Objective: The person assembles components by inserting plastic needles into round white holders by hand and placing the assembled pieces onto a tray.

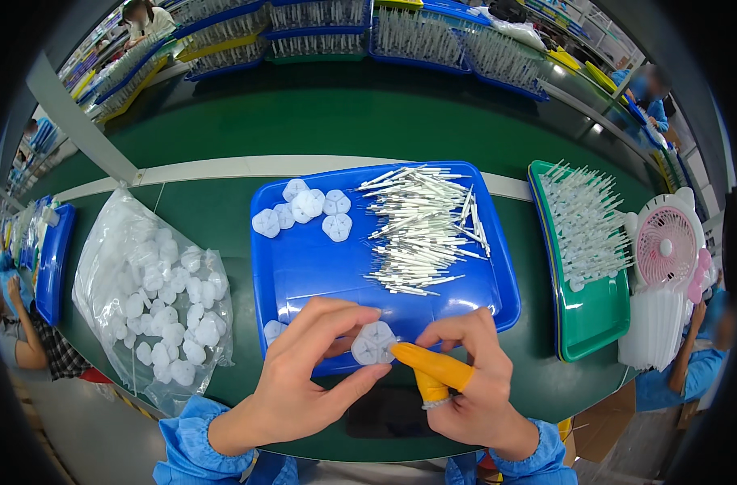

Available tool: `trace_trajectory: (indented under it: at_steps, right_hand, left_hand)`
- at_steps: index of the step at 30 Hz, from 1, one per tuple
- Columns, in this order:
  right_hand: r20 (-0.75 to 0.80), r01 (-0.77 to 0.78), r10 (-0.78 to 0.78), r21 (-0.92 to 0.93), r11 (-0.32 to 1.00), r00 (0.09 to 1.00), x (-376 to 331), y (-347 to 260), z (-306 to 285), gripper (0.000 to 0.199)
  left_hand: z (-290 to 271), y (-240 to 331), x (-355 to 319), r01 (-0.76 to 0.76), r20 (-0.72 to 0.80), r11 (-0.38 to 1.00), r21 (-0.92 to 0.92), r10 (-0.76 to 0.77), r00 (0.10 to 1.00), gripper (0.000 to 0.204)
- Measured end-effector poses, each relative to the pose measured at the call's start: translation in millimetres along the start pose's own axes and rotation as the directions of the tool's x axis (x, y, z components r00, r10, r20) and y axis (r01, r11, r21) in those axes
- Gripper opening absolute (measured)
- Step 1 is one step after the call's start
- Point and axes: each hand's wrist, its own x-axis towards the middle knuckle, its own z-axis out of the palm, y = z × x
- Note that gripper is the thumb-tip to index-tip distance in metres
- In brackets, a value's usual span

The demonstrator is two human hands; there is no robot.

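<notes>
My left hand (308,376) pinches a white, scalloped, flower-shaped plastic piece (373,343) between thumb and fingers, above the near edge of a blue tray (320,271). Yellow finger cots cover two fingers of my right hand (465,380); its fingers are closed, with the yellow tip against the right edge of the piece. Whatever they pinch is hidden. On the tray's right half lies a heap of thin white sticks with dark, fine ends (425,226). Several similar flower-shaped pieces (307,205) sit at its far left, and another shows partly behind my left hand.
A clear plastic bag (162,299) of white pieces lies to the left. At right stand a green tray (595,323) with bristling sticks, a pink and white fan (666,234) and stacked white plastic trays (653,327). Filled trays (417,40) line the far side; people work around.
</notes>
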Motion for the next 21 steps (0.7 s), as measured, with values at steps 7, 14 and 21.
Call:
trace_trajectory:
  at_steps: [7, 14, 21]
  right_hand:
    - [0.027, 0.020, -0.019, -0.028, 0.999, 0.999, 0.6, -1.2, -0.1, 0.056]
    - [0.094, 0.004, 0.001, -0.053, 0.999, 0.996, 1.6, 1.9, -0.9, 0.062]
    - [0.127, 0.034, -0.029, -0.039, 0.999, 0.992, 1.4, -0.2, -2.8, 0.058]
  left_hand:
    - [1.1, 3.0, 0.8, -0.014, 0.036, 0.998, 0.058, 0.012, 0.999, 0.054]
    - [3.1, 7.1, 1.5, -0.041, 0.083, 0.992, 0.121, 0.031, 0.996, 0.054]
    - [3.9, 9.6, 1.9, -0.020, 0.097, 0.992, 0.125, 0.008, 0.995, 0.054]
